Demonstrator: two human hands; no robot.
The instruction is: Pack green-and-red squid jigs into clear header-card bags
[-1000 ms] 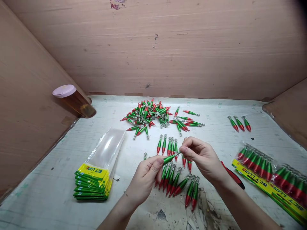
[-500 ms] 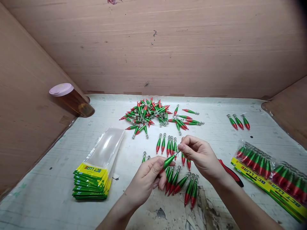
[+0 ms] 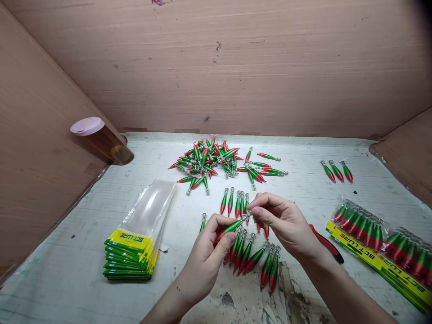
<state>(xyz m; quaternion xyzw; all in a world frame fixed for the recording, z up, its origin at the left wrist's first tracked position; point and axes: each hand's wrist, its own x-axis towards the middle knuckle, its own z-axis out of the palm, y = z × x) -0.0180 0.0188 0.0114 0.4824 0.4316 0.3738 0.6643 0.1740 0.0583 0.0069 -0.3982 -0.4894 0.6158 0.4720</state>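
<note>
Holding one green and red lure (image 3: 232, 226) up above the table (image 3: 84, 252), the left hand (image 3: 209, 258) has its thumb and finger closed around the body. It tilts, with its shiny hooks (image 3: 246, 217) up toward the right hand (image 3: 283, 225). That hand pinches with thumb and finger at the hook end, but the bit between the tips is too small to see well.

Those sharp hooks could poke a finger if the thin body slipped or turned in the left hand. They could also catch on the front lures (image 3: 248, 254) lying just under the hands, if the hands dipped too low, and drag them crooked.

Past the right wrist is a red and black handle (image 3: 326, 244). An arm swinging out could bump it. Farther right lie clear packs (image 3: 381, 258) with lures inside. Over on the left is a stack of bags (image 3: 130, 252); it is a bit uneven, so an elbow knock could make it slide.

Behind the hands is a short row of lures (image 3: 230, 202). Farther back is a messy pile (image 3: 204, 164); its hooks look easy to tangle, so pulling one out might bring others along.
</note>
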